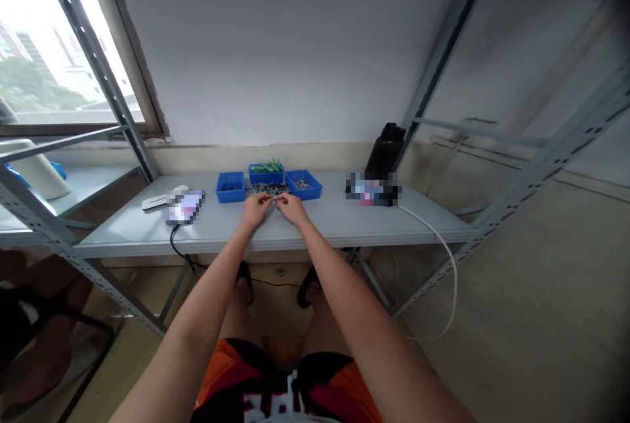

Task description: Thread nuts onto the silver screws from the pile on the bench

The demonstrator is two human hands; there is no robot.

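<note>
My left hand and my right hand meet over the shelf in front of me, fingertips pinched close together. Whatever they hold between them is too small to make out. Just behind the fingers lies a pile of small dark and silvery parts. Around it stand a blue bin on the left with dark bits inside, a blue bin at the back with green strips, and a blue bin on the right with small silvery pieces.
On the grey shelf, a lit phone with a black cable and a white object lie left. A black bottle and a blurred device with a white cable are right. Metal uprights frame both sides.
</note>
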